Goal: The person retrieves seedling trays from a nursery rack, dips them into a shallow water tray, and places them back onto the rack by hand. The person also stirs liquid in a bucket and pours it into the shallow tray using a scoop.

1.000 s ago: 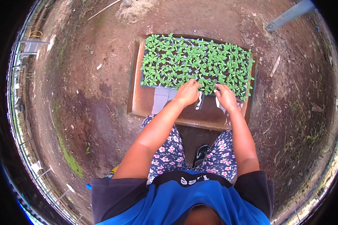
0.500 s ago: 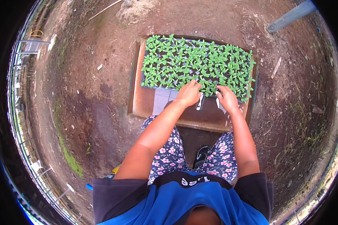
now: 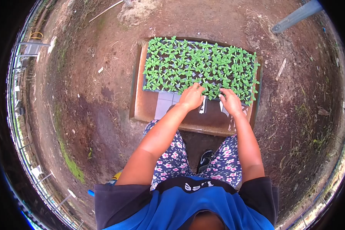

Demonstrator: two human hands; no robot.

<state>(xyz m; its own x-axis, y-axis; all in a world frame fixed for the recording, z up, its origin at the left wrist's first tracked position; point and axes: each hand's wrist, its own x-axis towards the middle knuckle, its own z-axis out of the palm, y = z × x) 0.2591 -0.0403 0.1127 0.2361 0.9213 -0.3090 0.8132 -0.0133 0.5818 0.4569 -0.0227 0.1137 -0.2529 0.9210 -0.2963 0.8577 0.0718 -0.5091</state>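
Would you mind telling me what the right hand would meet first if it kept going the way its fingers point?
Probably the seedlings in the tray: the right hand already reaches their near edge.

Both bare arms reach forward and down from the shoulders, elbows bent slightly outward, forearms converging toward the front. The left hand (image 3: 191, 96) lies palm down with the back of the hand facing up, fingers stretched forward and held close together, wrist nearly straight. The right hand (image 3: 231, 101) is also palm down, set just beside the left and a little nearer the body, its fingers curled slightly downward at the tips. The two hands are apart, not touching. Neither hand shows a closed grasp.
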